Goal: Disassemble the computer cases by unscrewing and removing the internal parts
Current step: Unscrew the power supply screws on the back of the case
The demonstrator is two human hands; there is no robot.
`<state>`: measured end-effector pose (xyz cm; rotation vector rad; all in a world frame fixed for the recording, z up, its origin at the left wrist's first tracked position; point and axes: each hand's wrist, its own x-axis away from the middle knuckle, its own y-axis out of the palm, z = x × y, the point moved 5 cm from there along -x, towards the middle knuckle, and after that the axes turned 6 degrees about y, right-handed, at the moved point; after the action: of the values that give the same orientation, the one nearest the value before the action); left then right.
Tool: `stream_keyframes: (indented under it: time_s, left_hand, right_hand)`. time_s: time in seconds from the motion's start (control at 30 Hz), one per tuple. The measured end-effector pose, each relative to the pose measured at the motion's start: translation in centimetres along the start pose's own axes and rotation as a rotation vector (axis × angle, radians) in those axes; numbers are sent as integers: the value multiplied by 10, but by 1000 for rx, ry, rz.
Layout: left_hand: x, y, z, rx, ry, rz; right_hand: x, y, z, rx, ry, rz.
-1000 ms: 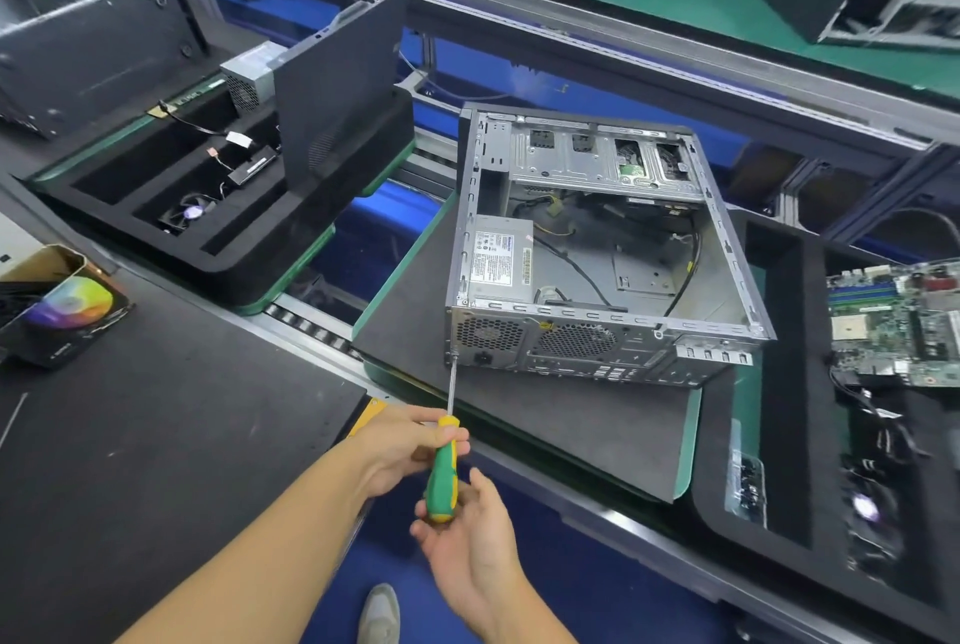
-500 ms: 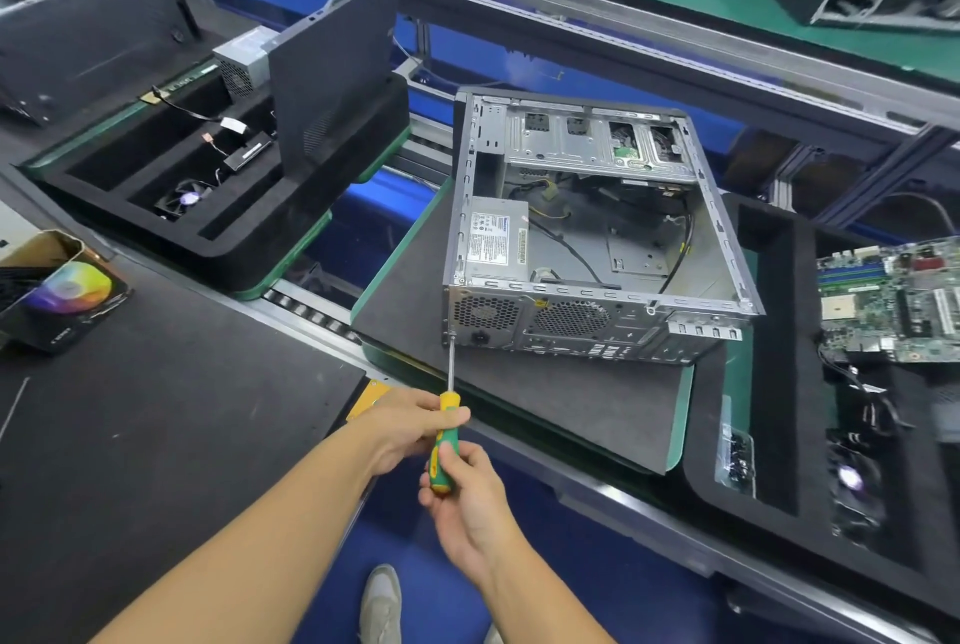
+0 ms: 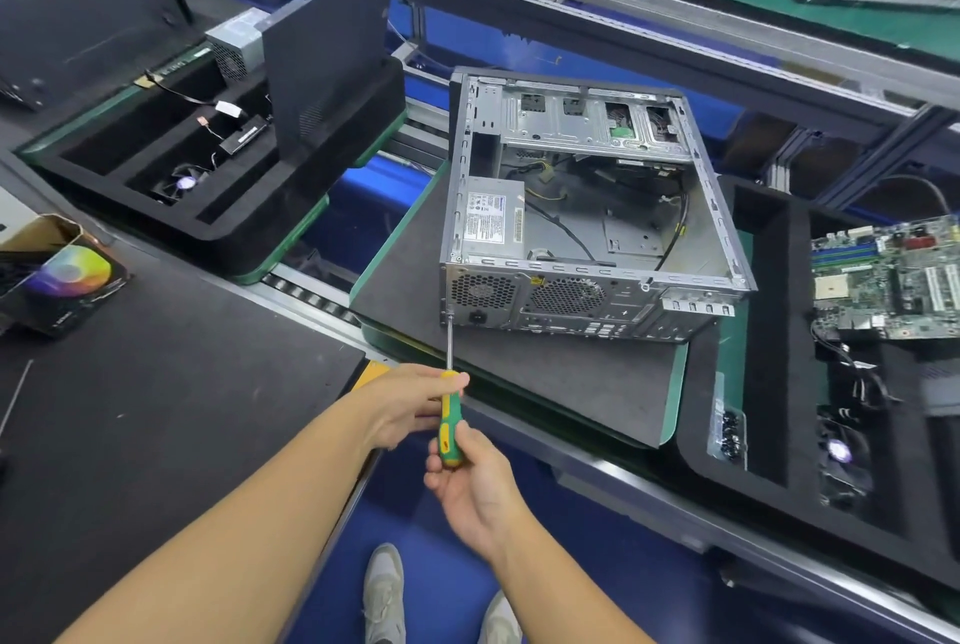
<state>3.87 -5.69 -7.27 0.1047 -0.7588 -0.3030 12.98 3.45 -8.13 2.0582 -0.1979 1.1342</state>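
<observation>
Green screwdriver (image 3: 450,438) gripped by left hand (image 3: 408,404) and right hand (image 3: 472,485); tip touching computer case (image 3: 587,300) ahead.

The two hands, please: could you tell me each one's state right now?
Left hand: holds the screwdriver handle's top.
Right hand: holds the screwdriver handle's base.

The computer case (image 3: 587,206) sits on a pad (image 3: 545,383). A tray (image 3: 218,238) lies at its 10 o'clock, the motherboard (image 3: 893,279) at 3 o'clock, the screwdriver (image 3: 450,425) at 7 o'clock.

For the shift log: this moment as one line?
screwdriver: tip at case rear corner | left hand: holds handle top | right hand: holds handle end
</observation>
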Motion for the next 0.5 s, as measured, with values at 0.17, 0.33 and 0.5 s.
stream_keyframes:
  time_s: [0.17,0.33,0.5]
  left_hand:
    - [2,-2,-3,-30,38,58]
    - [6,-9,0,77,46,129]
    - [6,-5,-2,96,11,72]
  right_hand:
    - [-2,3,3,85,-51,41]
    - [0,3,7,-22,61,-54]
    - [-6,-3,6,-34,-2,32]
